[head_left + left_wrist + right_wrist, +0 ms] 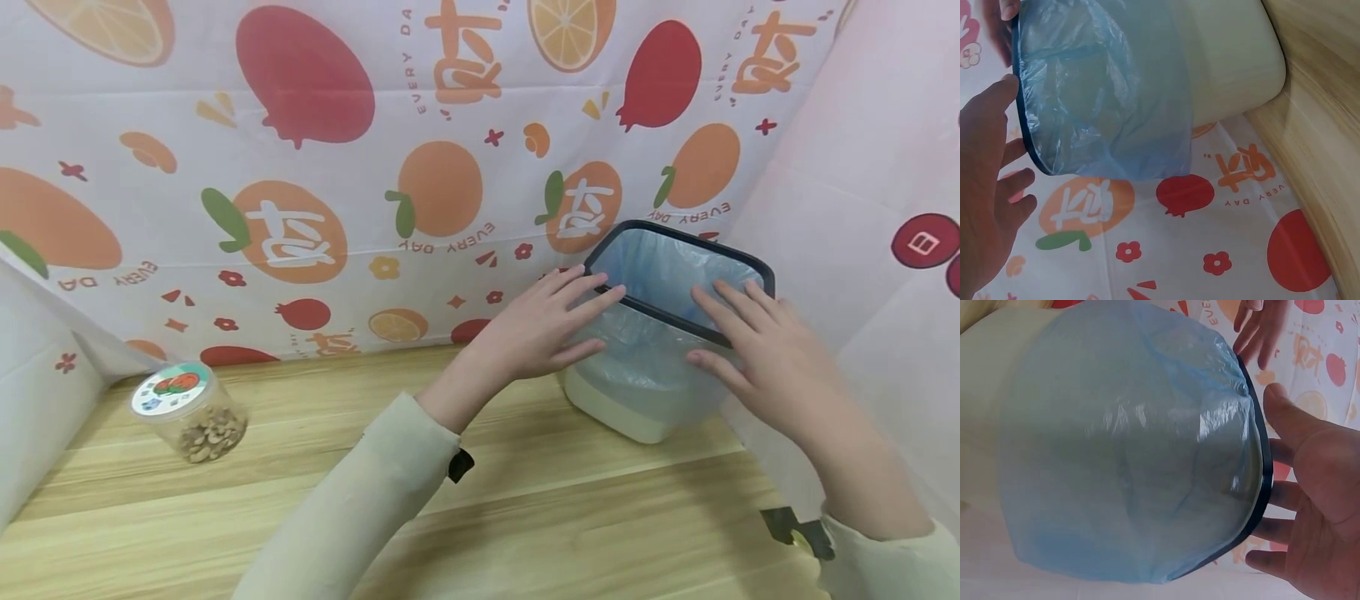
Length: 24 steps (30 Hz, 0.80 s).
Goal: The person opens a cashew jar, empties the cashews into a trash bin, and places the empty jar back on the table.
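A cream trash can (pixel 611 408) stands at the back right of the table, lined with a thin blue plastic bag (pixel 1085 81). The bag folds over the outside, and a black rim ring (pixel 1265 469) circles the mouth on top of it. At the rim's left side is my left hand (pixel 536 325), fingers spread and fairly straight. My right hand (pixel 772 358) is over the right side of the rim, its fingers also extended. Neither hand grips anything; whether the fingertips touch the ring is hard to tell.
A clear jar (pixel 191 417) with a printed lid and nuts inside sits at the left on the wooden table (pixel 337 500). A fruit-patterned cloth (pixel 360 208) hangs behind the table, and pale sheets close off both sides.
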Each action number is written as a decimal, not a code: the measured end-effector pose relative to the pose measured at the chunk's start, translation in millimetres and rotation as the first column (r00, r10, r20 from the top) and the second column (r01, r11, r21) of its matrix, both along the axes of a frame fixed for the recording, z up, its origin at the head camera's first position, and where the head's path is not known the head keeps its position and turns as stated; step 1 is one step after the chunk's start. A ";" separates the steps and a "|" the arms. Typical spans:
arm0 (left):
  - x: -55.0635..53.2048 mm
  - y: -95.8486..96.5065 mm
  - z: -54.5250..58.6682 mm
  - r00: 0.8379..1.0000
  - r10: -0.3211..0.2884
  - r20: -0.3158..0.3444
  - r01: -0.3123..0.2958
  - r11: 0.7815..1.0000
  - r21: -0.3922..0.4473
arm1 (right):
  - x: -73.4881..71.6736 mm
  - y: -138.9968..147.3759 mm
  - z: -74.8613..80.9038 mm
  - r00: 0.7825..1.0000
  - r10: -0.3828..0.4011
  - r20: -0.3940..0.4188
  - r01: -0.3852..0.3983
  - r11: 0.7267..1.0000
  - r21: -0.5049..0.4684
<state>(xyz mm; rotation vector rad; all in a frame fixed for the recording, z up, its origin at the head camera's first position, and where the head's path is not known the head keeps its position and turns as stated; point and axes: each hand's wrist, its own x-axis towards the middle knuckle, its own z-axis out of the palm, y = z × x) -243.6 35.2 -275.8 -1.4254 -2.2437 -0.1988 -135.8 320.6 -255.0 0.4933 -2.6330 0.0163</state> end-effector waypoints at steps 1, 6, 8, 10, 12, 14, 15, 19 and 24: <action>-0.9 1.4 0.8 1.000 -0.001 -0.002 0.001 1.000 -0.003 | 0.4 1.5 0.0 1.000 -0.007 0.001 0.007 1.000 0.005; -4.1 9.5 3.5 1.000 0.000 0.006 0.001 0.999 -0.033 | 3.9 7.0 0.9 0.999 -0.047 0.020 0.047 0.999 0.006; -5.0 11.8 4.1 1.000 0.003 0.011 -0.003 0.999 -0.044 | 5.0 7.9 1.2 0.998 -0.057 0.033 0.057 0.998 0.004; -5.8 13.5 4.1 1.000 0.006 0.011 -0.005 0.999 -0.048 | 5.5 8.3 0.9 0.997 -0.060 0.041 0.060 0.998 0.008; -6.8 15.1 3.9 1.000 0.003 0.007 -0.002 0.999 -0.043 | 5.6 8.3 -0.1 0.997 -0.057 0.048 0.057 0.998 0.007; -7.8 17.2 3.3 1.000 -0.001 -0.003 0.001 0.999 -0.036 | 5.5 8.4 -1.8 0.998 -0.050 0.050 0.050 0.999 0.006; -8.2 18.4 2.9 1.000 -0.003 -0.009 0.003 0.999 -0.032 | 5.3 8.5 -3.0 0.998 -0.043 0.047 0.042 0.999 0.006; -10.6 24.7 0.7 1.000 -0.014 -0.019 0.014 1.000 -0.009 | 5.4 9.8 -8.4 1.000 -0.006 0.020 0.006 1.000 -0.006; -16.7 34.0 -3.8 0.997 -0.072 -0.008 0.072 0.994 0.076 | 5.3 12.2 -15.9 0.999 0.026 -0.027 -0.027 0.999 -0.043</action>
